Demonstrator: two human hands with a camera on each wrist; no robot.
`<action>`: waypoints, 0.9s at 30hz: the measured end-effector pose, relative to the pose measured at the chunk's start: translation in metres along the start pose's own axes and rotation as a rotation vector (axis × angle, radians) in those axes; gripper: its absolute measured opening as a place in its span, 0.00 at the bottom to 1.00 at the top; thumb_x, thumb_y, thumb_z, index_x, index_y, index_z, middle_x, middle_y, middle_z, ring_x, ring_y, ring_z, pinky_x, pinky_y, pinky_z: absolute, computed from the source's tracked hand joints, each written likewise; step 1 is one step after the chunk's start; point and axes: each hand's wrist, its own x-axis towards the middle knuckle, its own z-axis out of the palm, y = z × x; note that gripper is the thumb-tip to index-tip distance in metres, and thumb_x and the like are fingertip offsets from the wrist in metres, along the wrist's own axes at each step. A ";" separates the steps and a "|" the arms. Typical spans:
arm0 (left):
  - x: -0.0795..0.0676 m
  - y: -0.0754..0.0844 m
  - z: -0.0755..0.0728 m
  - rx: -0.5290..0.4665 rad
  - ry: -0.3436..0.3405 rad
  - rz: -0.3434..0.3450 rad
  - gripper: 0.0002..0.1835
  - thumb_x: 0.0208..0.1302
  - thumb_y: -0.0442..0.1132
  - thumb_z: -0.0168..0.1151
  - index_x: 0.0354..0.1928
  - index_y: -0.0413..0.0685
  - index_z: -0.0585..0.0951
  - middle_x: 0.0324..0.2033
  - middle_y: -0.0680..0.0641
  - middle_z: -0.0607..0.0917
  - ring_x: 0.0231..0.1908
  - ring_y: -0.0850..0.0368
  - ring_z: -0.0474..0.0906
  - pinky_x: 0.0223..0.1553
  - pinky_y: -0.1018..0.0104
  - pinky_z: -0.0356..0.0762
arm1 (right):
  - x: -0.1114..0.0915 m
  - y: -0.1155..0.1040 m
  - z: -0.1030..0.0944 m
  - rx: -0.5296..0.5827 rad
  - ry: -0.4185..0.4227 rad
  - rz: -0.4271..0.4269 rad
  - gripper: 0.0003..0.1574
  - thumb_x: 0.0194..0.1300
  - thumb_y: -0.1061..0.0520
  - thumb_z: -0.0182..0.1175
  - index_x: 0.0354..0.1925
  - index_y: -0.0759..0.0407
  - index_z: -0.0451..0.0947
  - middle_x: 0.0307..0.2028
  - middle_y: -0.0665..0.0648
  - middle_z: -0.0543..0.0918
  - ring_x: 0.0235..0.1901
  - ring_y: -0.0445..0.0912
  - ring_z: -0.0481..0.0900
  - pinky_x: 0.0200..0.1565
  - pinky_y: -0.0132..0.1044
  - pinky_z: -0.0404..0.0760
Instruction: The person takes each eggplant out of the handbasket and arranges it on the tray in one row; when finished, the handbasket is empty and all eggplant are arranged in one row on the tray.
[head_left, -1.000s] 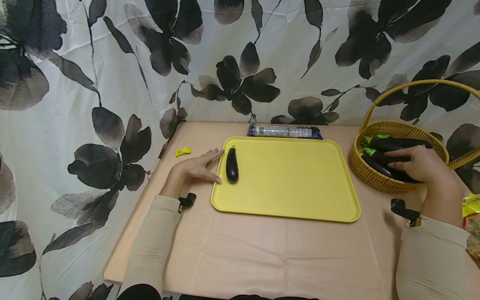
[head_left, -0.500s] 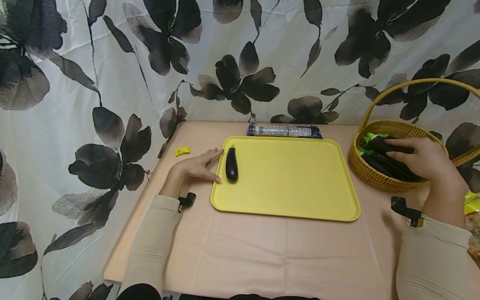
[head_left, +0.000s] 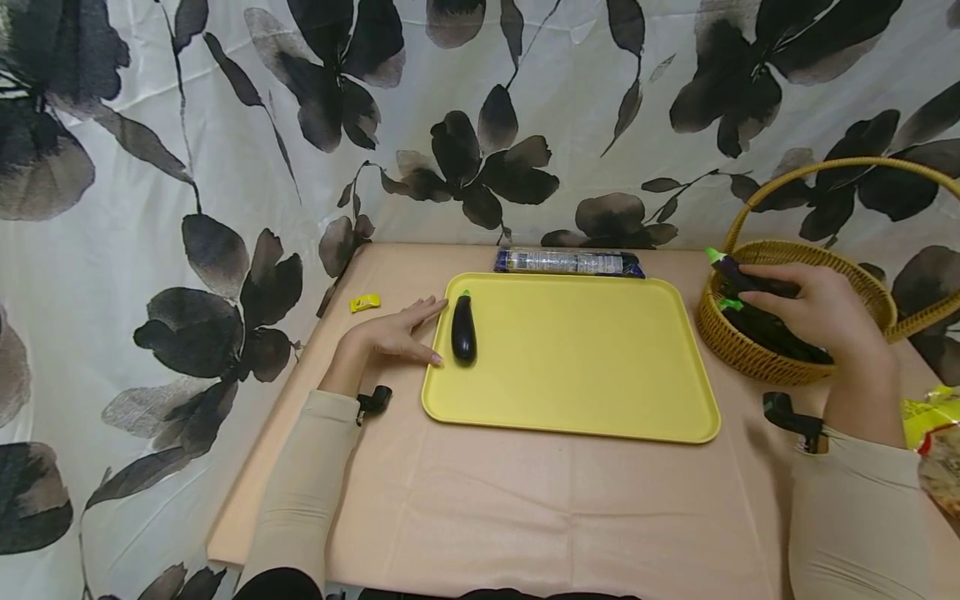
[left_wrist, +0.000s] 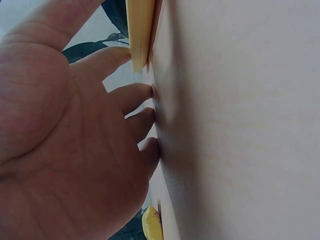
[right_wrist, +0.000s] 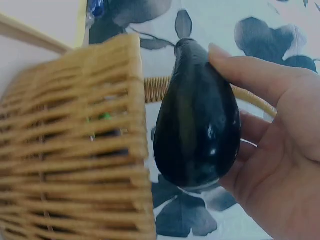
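My right hand (head_left: 825,312) pinches a dark purple eggplant (right_wrist: 197,120) between thumb and fingers, lifted just over the rim of the wicker basket (head_left: 738,350). Its green stem end points left and away in the head view. Below it, more eggplants (head_left: 780,333) lie inside the basket, partly hidden by the hand. My left hand (head_left: 393,333) rests at the left edge of the yellow tray (head_left: 585,358), fingers spread, with the thumb and a fingertip touching the rim. On the tray's left side lies a single eggplant (head_left: 463,331), stem end away from me.
Behind the tray lies a blue-and-clear plastic package (head_left: 568,262). A small yellow packet (head_left: 365,302) sits left of the tray. The basket's tall handle (head_left: 847,164) arches above it. At the right edge is a yellow-and-red bag (head_left: 937,442). A floral curtain (head_left: 585,100) hangs behind the table.
My right hand has taken hold of an eggplant in the basket, raised it and shifted left toward the basket's near-left rim. The left hand has stayed at the tray edge.
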 end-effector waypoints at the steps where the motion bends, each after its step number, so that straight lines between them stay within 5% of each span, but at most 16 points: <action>1: 0.000 -0.001 0.000 0.004 0.000 0.002 0.67 0.50 0.64 0.81 0.85 0.66 0.46 0.85 0.47 0.37 0.84 0.47 0.26 0.81 0.38 0.30 | 0.001 -0.002 0.001 0.007 0.002 -0.009 0.35 0.77 0.42 0.60 0.72 0.59 0.73 0.64 0.75 0.75 0.55 0.66 0.72 0.48 0.45 0.85; 5: 0.000 -0.001 0.000 0.007 0.000 0.005 0.68 0.50 0.64 0.81 0.85 0.65 0.46 0.85 0.47 0.37 0.84 0.47 0.26 0.81 0.39 0.31 | 0.006 -0.010 0.008 0.037 0.006 -0.045 0.35 0.74 0.42 0.63 0.71 0.56 0.75 0.59 0.73 0.79 0.47 0.58 0.71 0.33 0.19 0.69; 11: 0.000 0.000 0.000 0.001 0.003 0.003 0.67 0.50 0.65 0.80 0.85 0.66 0.46 0.85 0.49 0.38 0.84 0.49 0.26 0.82 0.41 0.32 | 0.011 -0.026 0.020 0.082 0.025 -0.083 0.34 0.73 0.42 0.65 0.72 0.49 0.75 0.54 0.66 0.82 0.40 0.50 0.72 0.30 0.25 0.74; 17: 0.000 0.000 0.001 -0.016 0.009 0.000 0.67 0.49 0.64 0.81 0.85 0.66 0.47 0.85 0.50 0.38 0.84 0.49 0.27 0.82 0.41 0.32 | 0.015 -0.038 0.034 0.130 0.027 -0.144 0.32 0.73 0.44 0.66 0.71 0.47 0.76 0.59 0.65 0.83 0.40 0.41 0.71 0.33 0.23 0.73; 27: 0.001 -0.001 0.001 -0.015 0.001 0.003 0.68 0.50 0.64 0.81 0.85 0.65 0.46 0.85 0.50 0.38 0.84 0.49 0.26 0.82 0.41 0.32 | 0.024 -0.055 0.054 0.154 -0.073 -0.152 0.33 0.73 0.40 0.64 0.71 0.47 0.77 0.68 0.64 0.78 0.59 0.61 0.79 0.38 0.22 0.76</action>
